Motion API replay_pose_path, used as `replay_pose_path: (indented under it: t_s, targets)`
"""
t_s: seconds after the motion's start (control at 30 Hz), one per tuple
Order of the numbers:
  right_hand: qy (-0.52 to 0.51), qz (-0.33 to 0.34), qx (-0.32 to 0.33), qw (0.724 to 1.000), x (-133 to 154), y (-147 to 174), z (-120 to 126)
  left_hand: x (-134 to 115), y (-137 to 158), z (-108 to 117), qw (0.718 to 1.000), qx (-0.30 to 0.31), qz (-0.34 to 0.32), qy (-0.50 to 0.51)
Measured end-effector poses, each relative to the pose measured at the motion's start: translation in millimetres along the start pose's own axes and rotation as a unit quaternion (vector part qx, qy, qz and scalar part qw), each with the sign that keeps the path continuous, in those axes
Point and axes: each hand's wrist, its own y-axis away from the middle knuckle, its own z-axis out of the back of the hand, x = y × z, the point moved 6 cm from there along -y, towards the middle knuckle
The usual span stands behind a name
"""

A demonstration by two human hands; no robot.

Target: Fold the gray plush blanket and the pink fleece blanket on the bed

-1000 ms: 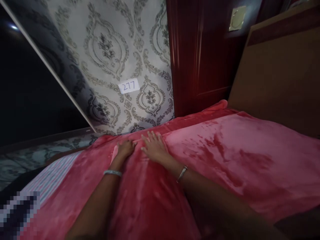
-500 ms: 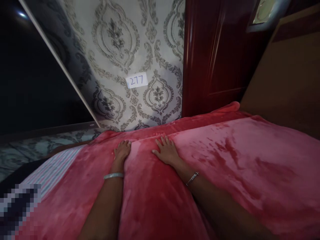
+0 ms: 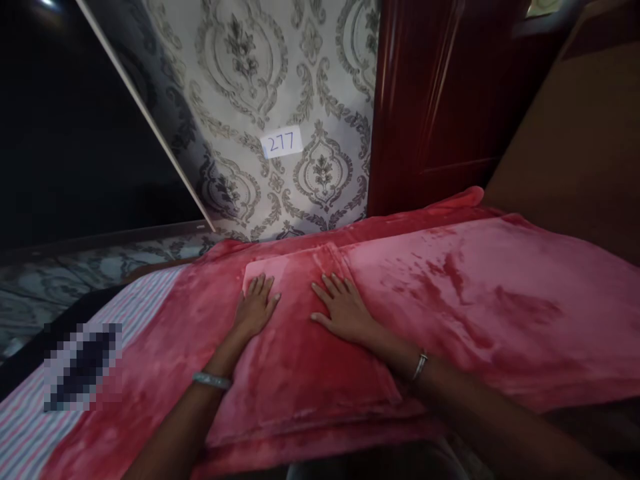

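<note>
A red and pink plush blanket (image 3: 310,360) lies spread before me, with a folded strip of it running up the middle. My left hand (image 3: 256,305) rests flat near the strip's left edge, fingers spread, a pale bangle at the wrist. On the strip's right side my right hand (image 3: 345,307) lies palm down with its fingers apart, a thin silver bracelet on that wrist. Both hands touch the blanket's surface and grip nothing.
A striped sheet (image 3: 145,300) shows at the left, with a blurred dark patch over part of it. Behind the blanket stands a patterned wall (image 3: 240,87) with a paper label (image 3: 283,141) reading 277. A dark screen (image 3: 90,133) is at left, a dark red wooden panel (image 3: 440,100) at right.
Both hands have come nearer to me across the blanket, and the left fingers are spread wider. The view has tilted down, bringing the blanket's near edge into sight.
</note>
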Motion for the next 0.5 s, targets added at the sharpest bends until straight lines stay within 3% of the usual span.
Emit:
replay_pose_path:
  t_s: [0.17, 0.33, 0.43, 0.5]
  targets:
    - [0.015, 0.004, -0.017, 1.0, -6.9, 4.0, -10.7, -0.6, 2.4, -8.8, 1.0, -0.006, -0.003, 0.001]
    - [-0.019, 0.016, -0.028, 0.999, -8.5, 3.0, 1.1, -6.9, -1.4, 9.7, 1.0, 0.006, 0.0, 0.004]
    - [-0.041, 0.002, -0.005, 0.999, -8.3, 17.4, 9.5, -11.4, 15.9, 26.1, 0.999, 0.037, -0.006, 0.014]
    - [-0.046, -0.022, -0.006, 0.999, -8.1, 37.0, 13.8, -16.3, 42.9, 33.7, 0.999, 0.03, -0.035, 0.019]
